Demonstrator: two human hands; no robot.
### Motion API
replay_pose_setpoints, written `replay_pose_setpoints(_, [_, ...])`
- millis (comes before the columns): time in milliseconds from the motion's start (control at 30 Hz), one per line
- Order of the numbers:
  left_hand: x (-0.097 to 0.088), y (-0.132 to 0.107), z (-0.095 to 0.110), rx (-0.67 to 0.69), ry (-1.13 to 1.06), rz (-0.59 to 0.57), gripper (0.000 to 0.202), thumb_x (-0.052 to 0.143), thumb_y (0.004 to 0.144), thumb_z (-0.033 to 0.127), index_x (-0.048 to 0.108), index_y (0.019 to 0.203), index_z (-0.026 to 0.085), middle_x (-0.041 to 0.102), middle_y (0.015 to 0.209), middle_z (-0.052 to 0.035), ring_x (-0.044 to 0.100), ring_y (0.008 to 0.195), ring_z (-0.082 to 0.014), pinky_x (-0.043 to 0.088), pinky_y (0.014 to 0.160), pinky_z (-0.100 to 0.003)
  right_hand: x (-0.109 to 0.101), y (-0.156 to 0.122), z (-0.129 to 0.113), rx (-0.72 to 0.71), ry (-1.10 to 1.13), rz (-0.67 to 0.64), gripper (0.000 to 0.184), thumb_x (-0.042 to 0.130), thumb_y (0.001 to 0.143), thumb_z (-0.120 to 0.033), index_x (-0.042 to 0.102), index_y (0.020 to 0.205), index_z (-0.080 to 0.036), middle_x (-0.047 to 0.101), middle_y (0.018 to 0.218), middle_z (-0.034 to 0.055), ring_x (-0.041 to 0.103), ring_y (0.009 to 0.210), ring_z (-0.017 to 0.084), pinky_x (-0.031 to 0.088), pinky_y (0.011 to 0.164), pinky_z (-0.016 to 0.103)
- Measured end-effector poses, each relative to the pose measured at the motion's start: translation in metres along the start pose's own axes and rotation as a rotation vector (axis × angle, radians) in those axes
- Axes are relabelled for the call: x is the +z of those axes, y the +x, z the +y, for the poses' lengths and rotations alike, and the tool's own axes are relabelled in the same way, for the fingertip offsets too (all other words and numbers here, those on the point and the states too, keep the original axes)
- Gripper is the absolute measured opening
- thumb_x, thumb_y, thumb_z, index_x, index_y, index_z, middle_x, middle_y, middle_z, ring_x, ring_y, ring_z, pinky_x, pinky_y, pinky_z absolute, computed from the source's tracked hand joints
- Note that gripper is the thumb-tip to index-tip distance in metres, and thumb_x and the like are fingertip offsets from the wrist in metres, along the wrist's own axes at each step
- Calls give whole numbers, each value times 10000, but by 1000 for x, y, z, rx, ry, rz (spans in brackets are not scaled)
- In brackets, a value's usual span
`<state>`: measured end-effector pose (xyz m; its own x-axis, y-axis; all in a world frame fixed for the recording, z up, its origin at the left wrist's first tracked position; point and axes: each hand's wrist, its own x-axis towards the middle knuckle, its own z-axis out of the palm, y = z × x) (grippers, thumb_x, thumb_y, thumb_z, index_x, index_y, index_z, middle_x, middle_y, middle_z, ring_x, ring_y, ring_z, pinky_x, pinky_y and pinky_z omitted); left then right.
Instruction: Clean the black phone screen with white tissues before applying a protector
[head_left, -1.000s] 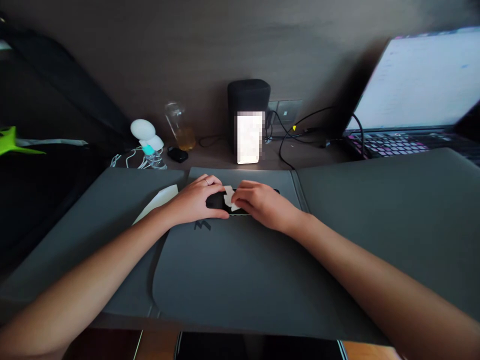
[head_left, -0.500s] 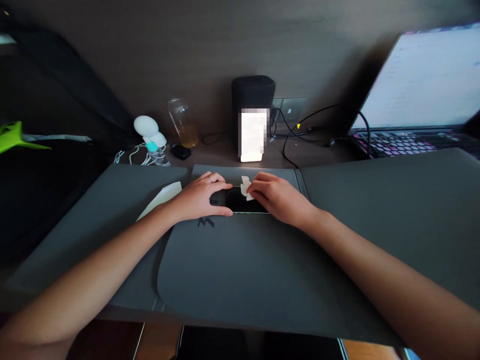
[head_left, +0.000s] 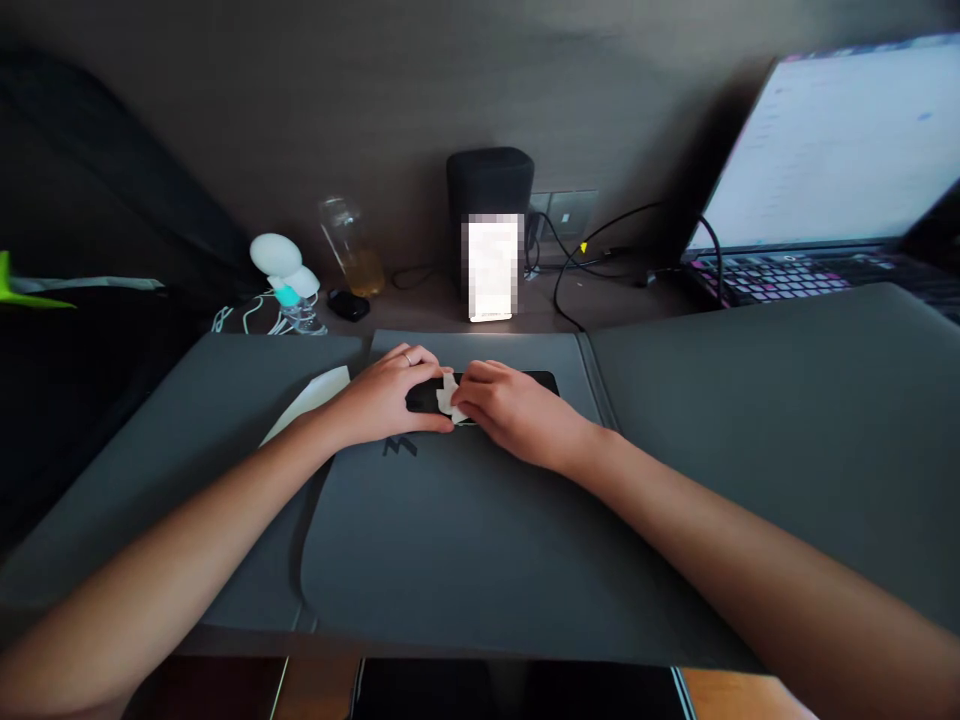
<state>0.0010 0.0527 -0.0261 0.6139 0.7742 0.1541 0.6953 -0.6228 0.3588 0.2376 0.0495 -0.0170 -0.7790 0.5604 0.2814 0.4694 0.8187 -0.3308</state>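
A black smartphone (head_left: 544,381) lies flat and crosswise on the grey folding mat (head_left: 450,530). My left hand (head_left: 382,398), with a ring on one finger, grips its left end, thumb on the near edge and fingers on the far edge. Pinched in the fingertips of my right hand (head_left: 517,410) is a small white wipe (head_left: 448,394), pressed on the phone's dark face close to my left hand. My right hand covers the middle of the phone. Left of my left hand, a white piece of paper (head_left: 309,400) is partly hidden by my forearm.
Behind the mat stands a dark speaker (head_left: 491,175) with a bright, blurred-out screen (head_left: 493,265) in front. To its left are a glass bottle (head_left: 356,255), a black key fob (head_left: 349,305) and a white rounded device (head_left: 279,258). Cables (head_left: 559,285) run toward a laptop (head_left: 832,150).
My right hand has slid the wipe left along the phone, nearer to my left hand, uncovering the phone's right end. The left hand keeps its grip. The whole view has shifted slightly.
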Motion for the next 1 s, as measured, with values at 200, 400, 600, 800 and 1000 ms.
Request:
replay_pose_setpoints(200, [-1,0,0,-16,-6,-17,622,704,786,582,581,1300,254,567,1216,-66,507,1153,-273,411,1017,-408,-13,-5,7,213,-8,-26,149,512,937,-132,655,897,-150,561,877,49,548,737,143,408,710,279])
replay_pose_setpoints(400, [0,0,1,-37,-2,-4,587,705,784,571,583,1292,302,564,1208,-51,500,1156,-285,406,1017,-437,-12,0,4,131,44,-52,181,473,952,-138,642,888,-149,544,880,49,523,725,132,399,700,270])
replay_pose_setpoints(600, [-2,-1,2,-26,-15,-22,614,691,788,580,575,1309,276,567,1210,-53,503,1151,-282,417,1016,-430,-27,-10,18,130,117,-145,126,531,911,-139,652,901,-172,565,890,34,543,725,125,407,712,268])
replay_pose_setpoints(800, [-2,-1,3,-53,-8,-11,593,697,789,567,575,1304,299,564,1219,-46,500,1156,-284,415,1012,-431,-19,-8,14,88,92,-80,158,491,931,-150,647,917,-164,561,902,49,543,758,140,404,723,272])
replay_pose_setpoints(1000, [-2,-1,1,-26,-12,-22,614,691,788,588,563,1310,292,563,1217,-51,500,1168,-281,410,1024,-420,-25,-15,20,116,145,-136,132,518,910,-155,644,877,-175,564,870,30,535,714,127,400,692,266])
